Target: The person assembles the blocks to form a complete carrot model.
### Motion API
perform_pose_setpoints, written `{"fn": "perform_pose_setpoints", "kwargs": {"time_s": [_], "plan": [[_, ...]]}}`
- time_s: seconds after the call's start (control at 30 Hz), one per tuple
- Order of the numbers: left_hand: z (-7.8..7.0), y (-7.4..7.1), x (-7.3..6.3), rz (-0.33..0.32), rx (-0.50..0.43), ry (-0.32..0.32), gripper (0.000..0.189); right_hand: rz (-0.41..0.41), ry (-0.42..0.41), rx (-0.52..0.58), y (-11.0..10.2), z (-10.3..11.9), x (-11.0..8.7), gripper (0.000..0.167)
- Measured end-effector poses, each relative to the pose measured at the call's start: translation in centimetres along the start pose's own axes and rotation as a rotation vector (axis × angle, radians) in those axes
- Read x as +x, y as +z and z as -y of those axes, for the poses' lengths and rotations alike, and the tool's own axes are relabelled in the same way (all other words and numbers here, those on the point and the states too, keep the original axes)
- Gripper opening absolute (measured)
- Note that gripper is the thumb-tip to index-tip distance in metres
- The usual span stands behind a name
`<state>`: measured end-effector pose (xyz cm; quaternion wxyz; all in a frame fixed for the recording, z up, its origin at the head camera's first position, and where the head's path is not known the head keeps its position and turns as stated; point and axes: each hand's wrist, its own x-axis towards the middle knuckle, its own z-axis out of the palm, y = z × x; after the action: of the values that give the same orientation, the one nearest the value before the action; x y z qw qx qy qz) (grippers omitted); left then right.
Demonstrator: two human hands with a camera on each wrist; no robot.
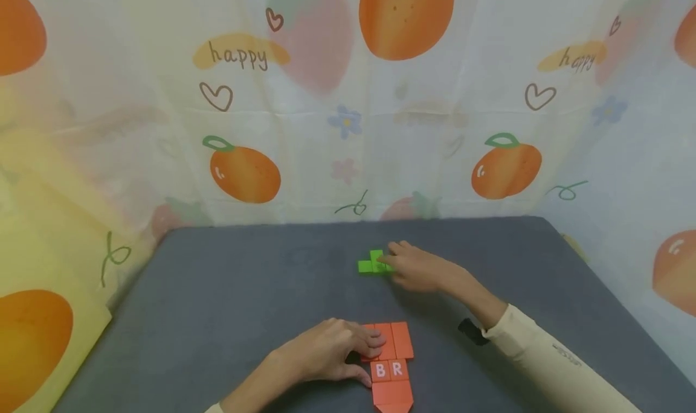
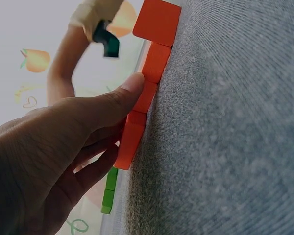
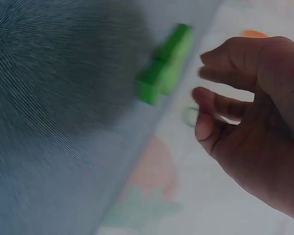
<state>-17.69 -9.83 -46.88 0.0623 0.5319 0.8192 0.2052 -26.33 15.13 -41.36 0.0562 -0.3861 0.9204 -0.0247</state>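
Several flat orange-red blocks (image 1: 402, 339) lie together near the front of the table, some side by side at the far end. Below them sit two small blocks marked B (image 1: 380, 371) and R (image 1: 398, 369), then a piece with cut corners (image 1: 393, 395). My left hand (image 1: 325, 351) rests its fingers on the upper left blocks, its thumb against the row's left side. Farther back, green blocks (image 1: 377, 261) form a stepped shape. Over their right end is my right hand (image 1: 421, 269), fingers loosely bent and, in the right wrist view, apart from the green blocks (image 3: 169, 61).
A dark grey cloth (image 1: 244, 292) covers the table. Behind it and along the sides hangs a pale curtain (image 1: 380, 141) printed with oranges, hearts and flowers. A black strap piece (image 1: 473, 332) shows at the right cuff.
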Motion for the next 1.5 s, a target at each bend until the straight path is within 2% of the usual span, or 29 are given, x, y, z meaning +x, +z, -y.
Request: {"fn": "perform_pose_setpoints", "kwargs": {"time_s": [0.1, 0.2, 0.33, 0.43, 0.57, 0.7, 0.8, 0.97, 1.13, 1.23, 1.37, 1.5], "plan": [[-0.1, 0.1, -0.1, -0.003, 0.002, 0.002, 0.053, 0.056, 0.004, 0.006, 1.2, -0.2, 0.8, 0.047], [-0.2, 0.1, 0.0, -0.003, 0.009, 0.005, 0.052, 0.081, 0.001, -0.015, 1.5, -0.2, 0.6, 0.043], [-0.2, 0.0, -0.1, -0.003, 0.014, 0.004, 0.052, 0.002, 0.004, 0.0, 1.4, 0.0, 0.2, 0.031], [-0.1, 0.0, -0.2, -0.004, 0.016, 0.003, 0.051, -0.045, 0.023, 0.018, 1.8, 0.6, 0.4, 0.032], [0.0, 0.1, -0.2, -0.003, 0.008, 0.007, 0.051, -0.022, 0.03, 0.0, 2.8, 1.1, 0.5, 0.038], [0.0, 0.1, 0.0, 0.001, 0.009, 0.019, 0.051, -0.007, -0.011, 0.021, 3.1, 0.8, -0.4, 0.022], [-0.1, 0.1, 0.1, 0.0, 0.016, 0.028, 0.051, -0.028, -0.018, 0.059, 2.8, 0.5, -1.0, 0.015], [0.0, 0.1, 0.0, -0.018, 0.017, 0.03, 0.051, -0.125, -0.006, 0.077, 3.1, 0.4, -0.4, 0.023], [0.1, 0.0, -0.3, -0.019, 0.008, 0.034, 0.05, -0.159, 0.008, 0.123, 2.9, 0.6, -0.2, 0.03], [0.0, 0.1, -0.2, -0.02, 0.01, 0.035, 0.05, -0.17, -0.013, 0.174, 2.3, 0.8, -0.8, 0.03], [0.0, 0.1, -0.2, -0.018, 0.018, 0.029, 0.049, -0.116, -0.094, 0.231, 1.7, 1.4, -1.2, 0.025], [0.0, 0.1, -0.2, -0.013, 0.019, 0.031, 0.049, -0.021, -0.176, 0.301, 1.8, 1.6, -1.1, 0.024]]}}
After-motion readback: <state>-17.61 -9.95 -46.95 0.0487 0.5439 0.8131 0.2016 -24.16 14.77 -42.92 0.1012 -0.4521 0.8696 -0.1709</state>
